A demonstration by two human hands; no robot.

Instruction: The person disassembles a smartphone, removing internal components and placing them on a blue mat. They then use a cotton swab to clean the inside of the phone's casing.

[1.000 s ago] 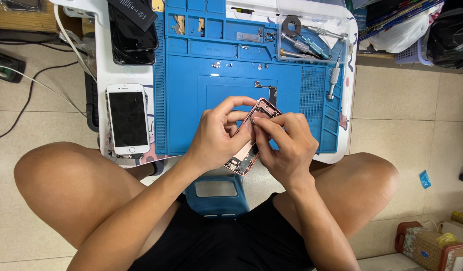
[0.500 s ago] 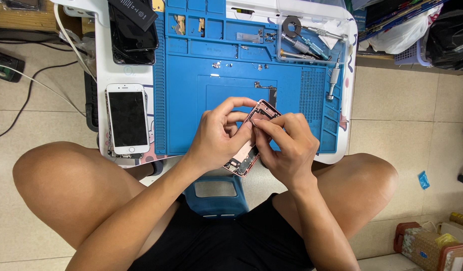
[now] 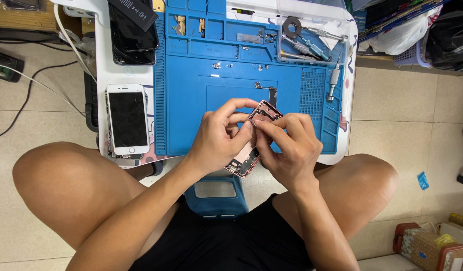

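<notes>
An opened pink phone housing point(image 3: 250, 150) is gripped above the near edge of the blue mat point(image 3: 191, 100) by the closed fingers of the left hand point(image 3: 219, 140) and right hand point(image 3: 289, 148), so a slip could probably see it dropped or small parts bent.

Left hand point(image 3: 222, 138), right hand point(image 3: 290, 148) seemingly pinching.

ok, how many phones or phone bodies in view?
3. A pink phone housing held in the left hand and right hand; a white phone left of the blue mat; a dark phone at top left, partly covered.
</notes>
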